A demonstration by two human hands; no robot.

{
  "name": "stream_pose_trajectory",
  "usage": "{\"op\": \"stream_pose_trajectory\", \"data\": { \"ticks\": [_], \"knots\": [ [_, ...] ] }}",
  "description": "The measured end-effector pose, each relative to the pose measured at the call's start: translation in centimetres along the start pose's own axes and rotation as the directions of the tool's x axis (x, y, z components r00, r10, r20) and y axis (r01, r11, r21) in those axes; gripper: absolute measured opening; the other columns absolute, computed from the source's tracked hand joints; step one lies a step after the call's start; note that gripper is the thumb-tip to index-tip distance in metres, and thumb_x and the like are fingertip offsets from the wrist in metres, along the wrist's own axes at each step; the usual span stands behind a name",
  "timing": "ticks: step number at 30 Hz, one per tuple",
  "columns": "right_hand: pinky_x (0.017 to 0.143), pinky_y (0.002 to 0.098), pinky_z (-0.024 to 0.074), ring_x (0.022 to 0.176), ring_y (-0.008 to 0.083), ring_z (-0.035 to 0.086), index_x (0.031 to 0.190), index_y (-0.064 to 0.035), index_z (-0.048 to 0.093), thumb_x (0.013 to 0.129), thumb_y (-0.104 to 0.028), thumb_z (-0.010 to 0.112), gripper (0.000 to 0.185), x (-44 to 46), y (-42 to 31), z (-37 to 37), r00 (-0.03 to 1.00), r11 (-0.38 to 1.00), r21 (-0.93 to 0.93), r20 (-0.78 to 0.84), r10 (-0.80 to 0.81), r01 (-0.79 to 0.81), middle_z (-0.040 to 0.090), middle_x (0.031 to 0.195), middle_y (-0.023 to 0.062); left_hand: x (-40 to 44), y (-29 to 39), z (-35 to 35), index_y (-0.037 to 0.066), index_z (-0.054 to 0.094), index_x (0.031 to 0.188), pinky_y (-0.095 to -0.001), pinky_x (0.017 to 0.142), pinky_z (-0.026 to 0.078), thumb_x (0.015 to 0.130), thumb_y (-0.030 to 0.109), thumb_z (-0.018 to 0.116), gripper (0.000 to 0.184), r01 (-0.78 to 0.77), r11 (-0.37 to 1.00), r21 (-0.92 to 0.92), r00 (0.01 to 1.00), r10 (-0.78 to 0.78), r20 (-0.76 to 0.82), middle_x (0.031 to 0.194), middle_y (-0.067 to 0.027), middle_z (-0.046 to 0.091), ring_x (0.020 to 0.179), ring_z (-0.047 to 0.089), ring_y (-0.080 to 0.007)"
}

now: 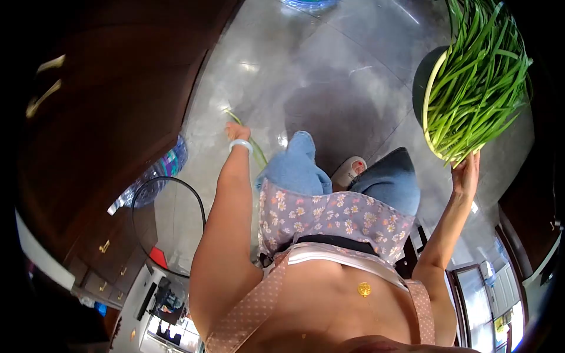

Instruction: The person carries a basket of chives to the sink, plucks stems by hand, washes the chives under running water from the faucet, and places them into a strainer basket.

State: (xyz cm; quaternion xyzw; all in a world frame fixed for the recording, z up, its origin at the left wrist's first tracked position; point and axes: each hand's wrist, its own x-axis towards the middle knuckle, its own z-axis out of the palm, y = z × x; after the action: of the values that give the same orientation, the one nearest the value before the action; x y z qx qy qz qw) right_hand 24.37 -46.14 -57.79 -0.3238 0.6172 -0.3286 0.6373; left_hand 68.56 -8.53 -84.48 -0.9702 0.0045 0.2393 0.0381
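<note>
My left hand [238, 130], with a pale bracelet at the wrist, is closed on a thin green stalk [256, 151] low over the grey floor. The stalk sticks out on both sides of the fist. At the right, long green leafy stalks [479, 82] fill a dark basin [419, 88] with a pale rim and hang over its edge. My right hand [467, 172] grips the near edge of this basin, its fingertips partly hidden by the greens. The basin is tilted towards me.
A large clear plastic bottle [154, 173] lies by the dark wooden cabinets [106, 129] at the left, beside a black hoop-like ring [203, 206]. A blue-tinted clear object [309, 5] is at the top edge. My bent knees and a sandalled foot [350, 170] are between my hands.
</note>
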Motion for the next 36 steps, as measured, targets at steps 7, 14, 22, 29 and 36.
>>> {"op": "stream_pose_trajectory", "data": {
  "ticks": [7, 14, 22, 29, 36],
  "knots": [
    [0.069, 0.0268, 0.0556, 0.086, 0.0134, 0.061, 0.126, -0.0090, 0.040, 0.092, -0.009, 0.045, 0.034, 0.1, 1.6, -1.3, 0.999, 0.998, 0.060, 0.037, -0.028, 0.026, 0.058, 0.108, 0.0061, 0.6, -3.0, 2.9, -0.008, 0.047, 0.103, -0.0398, 0.084, 0.048, 0.070, 0.008, 0.061, 0.039, 0.000, 0.996, -0.094, 0.999, 0.005, 0.044, 0.101, -0.0279, 0.058, 0.097, 0.058, -0.0395],
    [0.047, 0.0186, 0.0471, 0.062, 0.0075, 0.056, 0.118, -0.0088, 0.043, 0.090, -0.009, 0.047, 0.028, -4.0, -3.1, 0.7, 0.999, 0.997, 0.072, 0.030, -0.032, 0.030, 0.059, 0.089, 0.0030, -1.9, -0.9, -4.8, 0.002, 0.055, 0.103, -0.0427, 0.086, 0.041, 0.074, 0.007, 0.055, 0.029, -0.196, 0.917, -0.346, 0.980, 0.196, -0.035, 0.099, -0.0239, 0.057, 0.097, 0.052, -0.0370],
    [0.048, 0.0221, 0.0528, 0.074, 0.0138, 0.061, 0.124, -0.0082, 0.039, 0.085, -0.003, 0.045, 0.039, -17.3, -17.1, 2.1, 0.999, 0.999, 0.040, -0.038, 0.010, -0.008, 0.057, 0.100, 0.0063, -16.0, 6.1, -26.3, 0.003, 0.056, 0.100, -0.0411, 0.085, 0.039, 0.075, 0.000, 0.049, 0.026, -0.670, 0.640, -0.376, 0.742, 0.567, -0.357, 0.098, -0.0182, 0.053, 0.095, 0.048, -0.0341],
    [0.041, 0.0188, 0.0479, 0.068, 0.0140, 0.060, 0.119, -0.0063, 0.040, 0.081, 0.000, 0.046, 0.039, -24.9, -29.0, 1.3, 0.998, 0.985, 0.174, 0.066, -0.012, 0.000, 0.057, 0.095, 0.0069, -30.4, 17.9, -44.2, 0.004, 0.056, 0.103, -0.0362, 0.080, 0.039, 0.079, 0.002, 0.051, 0.024, -0.577, 0.452, -0.681, 0.784, 0.540, -0.306, 0.096, -0.0129, 0.049, 0.088, 0.048, -0.0272],
    [0.047, 0.0261, 0.0484, 0.066, 0.0131, 0.057, 0.116, -0.0131, 0.043, 0.081, -0.007, 0.048, 0.036, -22.5, -37.5, 1.2, 0.997, 0.995, 0.097, 0.076, -0.028, 0.021, 0.058, 0.086, 0.0033, -37.6, 30.4, -56.8, 0.001, 0.057, 0.104, -0.0273, 0.070, 0.045, 0.083, 0.000, 0.047, 0.023, -0.895, 0.040, -0.445, 0.358, 0.661, -0.659, 0.101, -0.0084, 0.046, 0.079, 0.052, -0.0154]
  ]
}}
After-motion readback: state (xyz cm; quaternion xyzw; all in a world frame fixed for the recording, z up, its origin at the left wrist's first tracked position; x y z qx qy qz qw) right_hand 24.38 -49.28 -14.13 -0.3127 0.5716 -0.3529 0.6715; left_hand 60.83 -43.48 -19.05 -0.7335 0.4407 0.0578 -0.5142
